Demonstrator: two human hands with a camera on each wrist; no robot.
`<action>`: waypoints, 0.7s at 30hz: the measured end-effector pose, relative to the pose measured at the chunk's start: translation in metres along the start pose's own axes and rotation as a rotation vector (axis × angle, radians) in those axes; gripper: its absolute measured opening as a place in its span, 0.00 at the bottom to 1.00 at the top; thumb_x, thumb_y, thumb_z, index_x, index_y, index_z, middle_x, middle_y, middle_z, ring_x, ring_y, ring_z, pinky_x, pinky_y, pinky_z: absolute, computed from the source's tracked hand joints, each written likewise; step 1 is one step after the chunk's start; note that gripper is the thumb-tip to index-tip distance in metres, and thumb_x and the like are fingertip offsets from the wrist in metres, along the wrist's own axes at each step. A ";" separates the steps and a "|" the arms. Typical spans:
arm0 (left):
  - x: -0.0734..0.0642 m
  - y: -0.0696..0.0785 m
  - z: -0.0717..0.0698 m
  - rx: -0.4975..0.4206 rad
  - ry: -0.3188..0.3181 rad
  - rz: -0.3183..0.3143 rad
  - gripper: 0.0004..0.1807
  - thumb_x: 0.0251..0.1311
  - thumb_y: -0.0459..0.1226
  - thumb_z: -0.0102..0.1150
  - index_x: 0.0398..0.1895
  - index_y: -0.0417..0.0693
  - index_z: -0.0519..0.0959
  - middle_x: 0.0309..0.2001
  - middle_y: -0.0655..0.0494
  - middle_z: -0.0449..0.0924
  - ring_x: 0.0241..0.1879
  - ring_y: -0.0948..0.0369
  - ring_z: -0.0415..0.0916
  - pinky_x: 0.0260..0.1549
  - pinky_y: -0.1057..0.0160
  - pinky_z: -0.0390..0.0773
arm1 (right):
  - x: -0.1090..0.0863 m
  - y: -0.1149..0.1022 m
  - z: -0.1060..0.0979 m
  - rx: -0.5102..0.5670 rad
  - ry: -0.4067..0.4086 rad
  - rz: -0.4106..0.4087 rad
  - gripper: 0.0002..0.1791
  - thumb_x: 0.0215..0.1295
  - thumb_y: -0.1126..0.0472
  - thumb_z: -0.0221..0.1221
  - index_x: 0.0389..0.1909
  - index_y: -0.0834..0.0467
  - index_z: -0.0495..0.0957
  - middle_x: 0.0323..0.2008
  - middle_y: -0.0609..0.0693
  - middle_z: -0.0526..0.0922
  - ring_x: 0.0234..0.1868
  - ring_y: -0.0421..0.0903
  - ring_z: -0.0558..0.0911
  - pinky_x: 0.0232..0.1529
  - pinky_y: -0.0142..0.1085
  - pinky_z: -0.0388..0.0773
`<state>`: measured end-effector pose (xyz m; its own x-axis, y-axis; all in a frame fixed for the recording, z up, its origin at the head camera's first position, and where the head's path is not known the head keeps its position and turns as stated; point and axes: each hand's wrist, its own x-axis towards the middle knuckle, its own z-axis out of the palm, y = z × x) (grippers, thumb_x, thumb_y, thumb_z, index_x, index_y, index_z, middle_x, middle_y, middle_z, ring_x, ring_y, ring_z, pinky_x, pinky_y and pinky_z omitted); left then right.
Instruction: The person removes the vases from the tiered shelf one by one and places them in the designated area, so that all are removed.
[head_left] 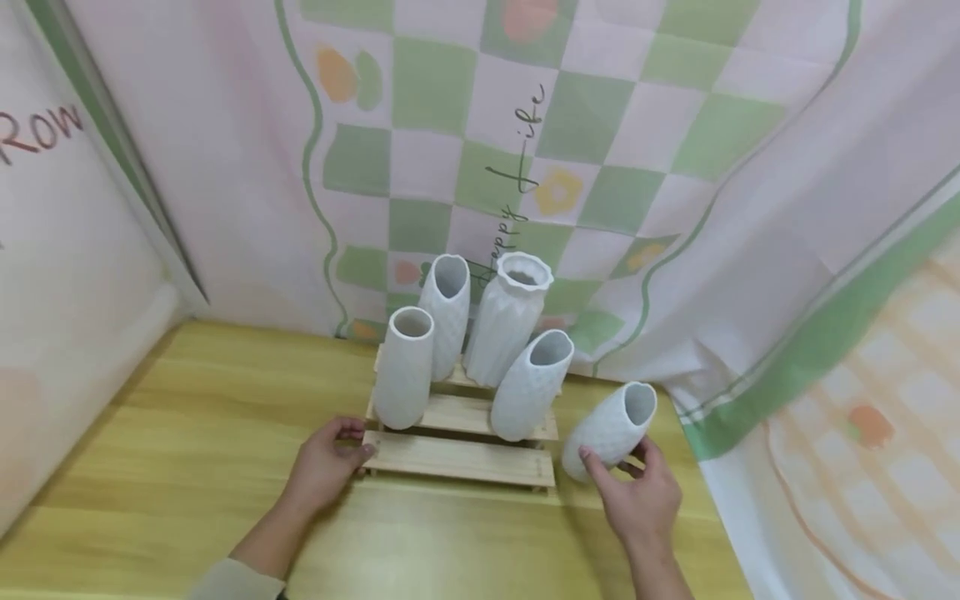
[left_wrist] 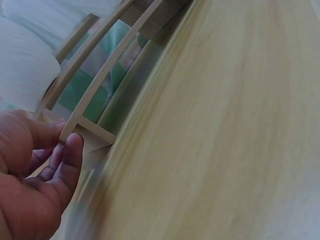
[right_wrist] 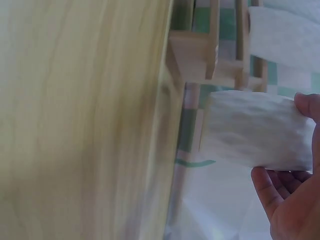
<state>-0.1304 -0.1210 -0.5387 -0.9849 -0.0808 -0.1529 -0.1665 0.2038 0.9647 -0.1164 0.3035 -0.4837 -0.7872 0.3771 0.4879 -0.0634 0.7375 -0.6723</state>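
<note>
My right hand grips a white textured vase with a slanted mouth, thumb on one side and fingers on the other. It leans just right of a stepped wooden rack. In the right wrist view the vase appears raised off the tabletop. My left hand pinches the left end of the rack's lowest step, and the left wrist view shows thumb and fingers on the slat. Two vases, one straight and one slanted, stand on the middle step. Behind them are a slanted vase and a ruffled-rim vase.
The rack stands on a yellowish wooden table. Close behind it hangs a green-and-white checked cloth. A white panel with lettering rises on the left, and a patterned cloth borders the table's right edge.
</note>
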 end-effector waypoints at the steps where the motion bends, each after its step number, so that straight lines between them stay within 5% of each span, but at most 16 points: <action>1: 0.000 0.000 0.000 -0.008 0.007 0.005 0.20 0.61 0.29 0.70 0.56 0.37 0.78 0.51 0.42 0.80 0.32 0.57 0.83 0.31 0.63 0.87 | 0.002 0.002 0.001 -0.008 -0.007 0.017 0.37 0.42 0.56 0.85 0.54 0.64 0.81 0.43 0.56 0.87 0.33 0.33 0.83 0.34 0.15 0.78; 8: 0.000 -0.004 0.002 -0.035 0.029 0.015 0.20 0.57 0.28 0.72 0.54 0.38 0.79 0.48 0.46 0.81 0.28 0.57 0.82 0.28 0.62 0.87 | 0.012 0.015 0.007 -0.044 -0.050 0.088 0.37 0.45 0.52 0.83 0.54 0.63 0.81 0.44 0.57 0.86 0.35 0.22 0.76 0.33 0.14 0.77; 17: -0.003 -0.003 0.002 -0.024 0.034 0.016 0.21 0.57 0.29 0.73 0.54 0.37 0.79 0.48 0.46 0.81 0.28 0.57 0.82 0.27 0.62 0.86 | 0.015 0.028 0.016 -0.056 -0.095 0.140 0.40 0.47 0.47 0.82 0.56 0.63 0.79 0.46 0.60 0.85 0.42 0.54 0.87 0.31 0.12 0.74; 21: -0.003 -0.003 0.001 -0.014 0.039 0.018 0.21 0.57 0.29 0.73 0.54 0.37 0.79 0.48 0.46 0.82 0.28 0.57 0.82 0.27 0.62 0.86 | 0.016 0.032 0.021 -0.046 -0.101 0.159 0.41 0.48 0.47 0.82 0.58 0.64 0.78 0.47 0.61 0.85 0.43 0.56 0.87 0.32 0.13 0.76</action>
<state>-0.1266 -0.1202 -0.5411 -0.9851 -0.1157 -0.1275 -0.1481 0.1923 0.9701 -0.1435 0.3210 -0.5088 -0.8430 0.4340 0.3177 0.0926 0.6991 -0.7090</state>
